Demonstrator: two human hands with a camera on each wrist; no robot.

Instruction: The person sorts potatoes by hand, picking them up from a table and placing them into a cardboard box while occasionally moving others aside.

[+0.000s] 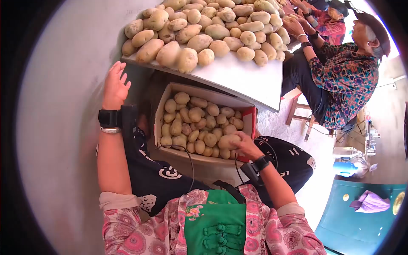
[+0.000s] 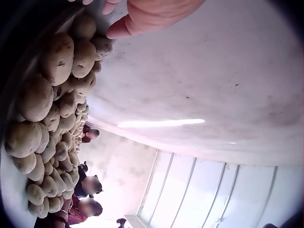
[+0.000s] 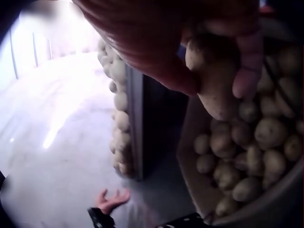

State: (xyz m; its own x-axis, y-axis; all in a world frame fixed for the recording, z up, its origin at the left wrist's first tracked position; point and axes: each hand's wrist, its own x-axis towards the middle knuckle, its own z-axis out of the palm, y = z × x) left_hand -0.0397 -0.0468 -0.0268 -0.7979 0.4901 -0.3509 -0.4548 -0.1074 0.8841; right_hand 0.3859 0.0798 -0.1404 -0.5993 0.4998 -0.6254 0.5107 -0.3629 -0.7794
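My right hand (image 1: 247, 146) grips a potato (image 1: 229, 142) over the near right part of a cardboard box (image 1: 163, 103). In the right wrist view the thumb and fingers close around that potato (image 3: 217, 88), and more potatoes (image 3: 270, 133) lie below it in the box. My left hand (image 1: 114, 87) is raised beside the table's left corner with its fingers loosely spread, holding nothing. The left wrist view has part of that hand (image 2: 154, 14) at the top edge, close to the potatoes (image 2: 58, 58) heaped on the table.
A white table (image 1: 238, 76) bears a large heap of potatoes, its edge just beyond the box. On the right a seated person (image 1: 344, 80) and others work along the table. A stool (image 1: 297, 111) stands beneath that person. A teal surface (image 1: 340, 212) with a purple cloth (image 1: 370, 202) is at lower right.
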